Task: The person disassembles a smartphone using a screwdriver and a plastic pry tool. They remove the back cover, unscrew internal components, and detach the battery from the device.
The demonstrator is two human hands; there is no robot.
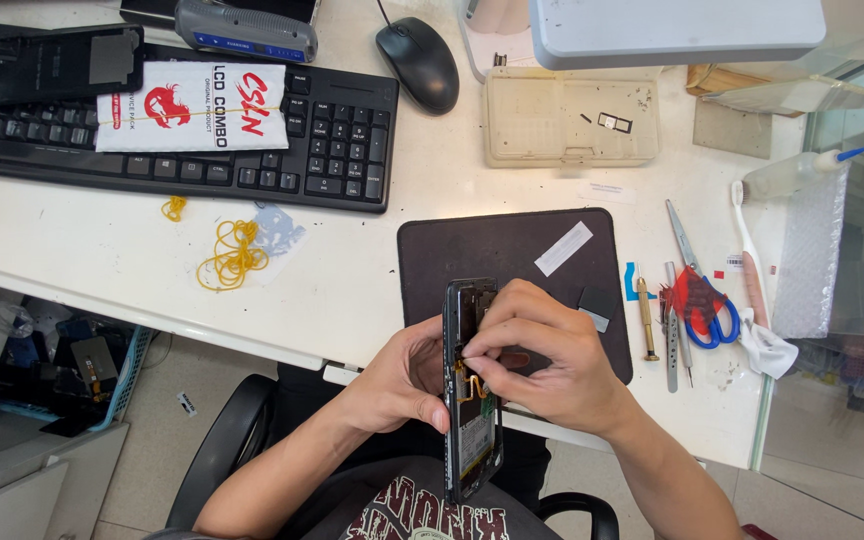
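An opened smartphone (472, 440) with its back cover off stands on edge over my lap, inner parts and an orange flex cable showing. My left hand (402, 378) grips its left side. My right hand (547, 355) rests on the phone's inside, fingertips pinched at the flex cable near the middle. The phone's top edge reaches over the dark work mat (512, 250) on the white desk (352, 270).
A black keyboard (252, 150) carries a white packet (192, 105) and a dark phone panel (52, 62). Also here: a mouse (419, 62), a beige parts tray (570, 118), yellow rubber bands (232, 252), scissors (702, 290), a brass screwdriver (646, 320), tweezers (672, 335), a toothbrush (747, 250).
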